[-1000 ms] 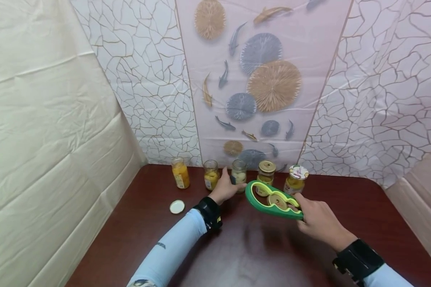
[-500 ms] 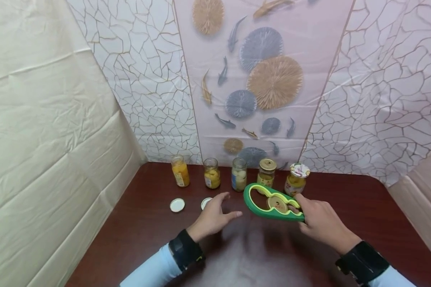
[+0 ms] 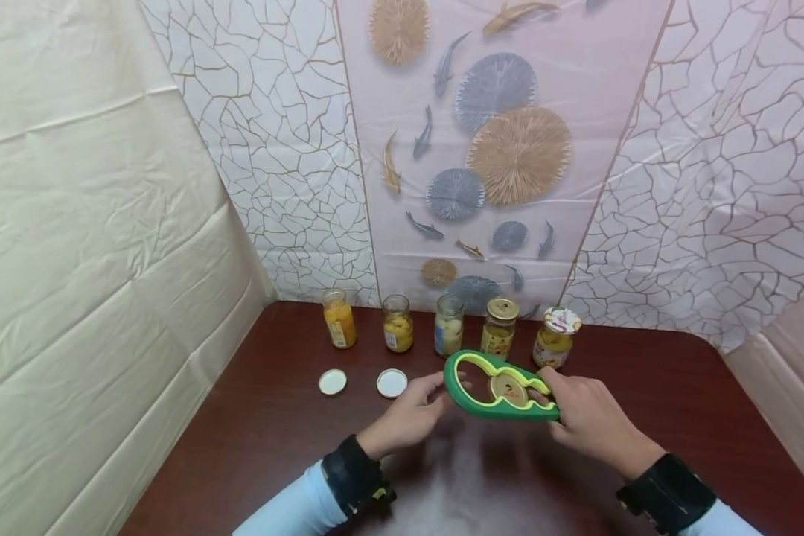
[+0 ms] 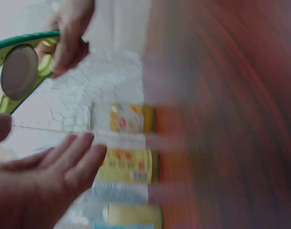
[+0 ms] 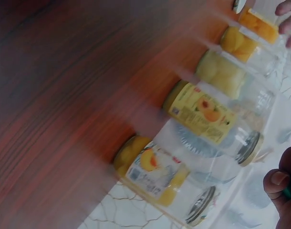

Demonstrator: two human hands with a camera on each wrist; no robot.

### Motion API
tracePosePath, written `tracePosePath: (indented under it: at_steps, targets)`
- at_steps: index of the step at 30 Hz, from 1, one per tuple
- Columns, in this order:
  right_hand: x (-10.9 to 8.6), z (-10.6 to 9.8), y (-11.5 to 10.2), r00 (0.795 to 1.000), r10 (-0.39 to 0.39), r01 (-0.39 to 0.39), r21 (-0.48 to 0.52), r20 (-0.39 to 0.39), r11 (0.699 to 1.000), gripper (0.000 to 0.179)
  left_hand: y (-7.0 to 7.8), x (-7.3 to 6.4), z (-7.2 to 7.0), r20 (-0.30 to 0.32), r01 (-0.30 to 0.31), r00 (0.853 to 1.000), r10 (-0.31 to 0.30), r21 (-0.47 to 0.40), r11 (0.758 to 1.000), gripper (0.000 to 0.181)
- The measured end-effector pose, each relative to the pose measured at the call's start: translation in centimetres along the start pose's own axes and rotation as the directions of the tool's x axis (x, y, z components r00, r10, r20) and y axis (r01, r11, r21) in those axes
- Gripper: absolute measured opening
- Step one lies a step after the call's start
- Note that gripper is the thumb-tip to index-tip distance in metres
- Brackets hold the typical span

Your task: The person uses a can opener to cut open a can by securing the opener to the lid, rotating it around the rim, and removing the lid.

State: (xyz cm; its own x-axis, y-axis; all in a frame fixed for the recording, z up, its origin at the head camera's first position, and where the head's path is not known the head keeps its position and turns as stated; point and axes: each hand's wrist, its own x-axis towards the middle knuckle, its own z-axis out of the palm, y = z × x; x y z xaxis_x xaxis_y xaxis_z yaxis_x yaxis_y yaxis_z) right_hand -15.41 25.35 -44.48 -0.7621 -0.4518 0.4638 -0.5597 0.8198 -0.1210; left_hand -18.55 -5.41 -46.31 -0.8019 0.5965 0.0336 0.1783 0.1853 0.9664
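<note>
My right hand (image 3: 592, 417) grips the narrow end of a green jar opener (image 3: 467, 406) with light-green toothed inner edges, held above the table. A gold jar lid (image 3: 509, 389) is lodged in one of its openings. My left hand (image 3: 407, 418) is at the opener's wide end, its fingertips overlapping that end in the head view. In the left wrist view, the left fingers (image 4: 78, 157) extend without curling round anything, below the opener. Most of the right hand is out of frame in the right wrist view; only a few fingers (image 5: 284, 176) show.
At the back of the table stand three lidless fruit jars: orange (image 3: 339, 324), yellow (image 3: 398, 327) and pale (image 3: 449, 331). Right of them are a gold-lidded jar (image 3: 498, 339) and a patterned-lid jar (image 3: 552, 346). Two lids (image 3: 332, 382) (image 3: 391, 383) lie in front.
My left hand has drawn back from the pale jar, uncovering a lid on the table, then moved right to the opener. The opener has shifted slightly left and down.
</note>
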Motion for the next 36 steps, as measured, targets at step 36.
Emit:
tracePosePath:
  at_steps: [36]
  targets:
    - [-0.1,-0.2,-3.5,0.997,-0.007,0.006,-0.005,-0.083,1.000,0.056,2.6,-0.5,3.5,0.240,0.055,0.964,0.115,-0.601,0.797,0.107]
